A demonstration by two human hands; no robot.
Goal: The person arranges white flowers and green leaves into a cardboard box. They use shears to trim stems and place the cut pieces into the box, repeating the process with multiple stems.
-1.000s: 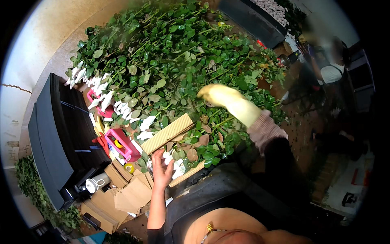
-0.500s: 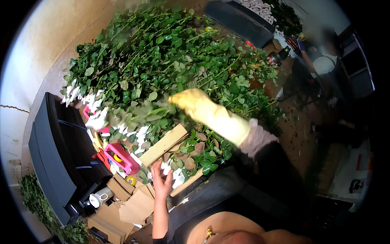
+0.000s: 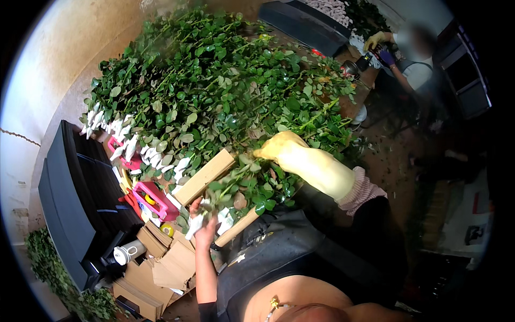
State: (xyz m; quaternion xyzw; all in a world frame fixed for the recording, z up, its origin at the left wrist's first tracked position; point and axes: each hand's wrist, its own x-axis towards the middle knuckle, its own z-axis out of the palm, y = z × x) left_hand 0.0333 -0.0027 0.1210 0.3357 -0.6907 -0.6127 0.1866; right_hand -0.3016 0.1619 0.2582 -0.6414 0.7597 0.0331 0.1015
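Observation:
Between my hands runs a leafy rose stem (image 3: 228,185) with a white-wrapped head, slightly blurred. My right hand (image 3: 281,150), in a yellow rubber glove, is closed on its far end. My bare left hand (image 3: 205,228) is closed around the stem near the white head (image 3: 195,225). Beneath lie more leafy stems and white-wrapped heads (image 3: 225,219), between two cardboard edges (image 3: 204,177). Beyond, a large pile of leafy stems (image 3: 214,91) covers the table, its white-wrapped heads (image 3: 123,134) toward the left.
Left stand a dark grey bin (image 3: 70,204), a pink holder (image 3: 155,201), a yellow tape roll (image 3: 167,229), folded cardboard (image 3: 174,265) and a white-lidded cup (image 3: 129,251). At far right a gloved co-worker (image 3: 416,70) works near another dark bin (image 3: 303,24).
My left hand, open over the white heads before, is now closed on the stem. My right hand has moved right and nearer, and the stem's white head has come to my left hand.

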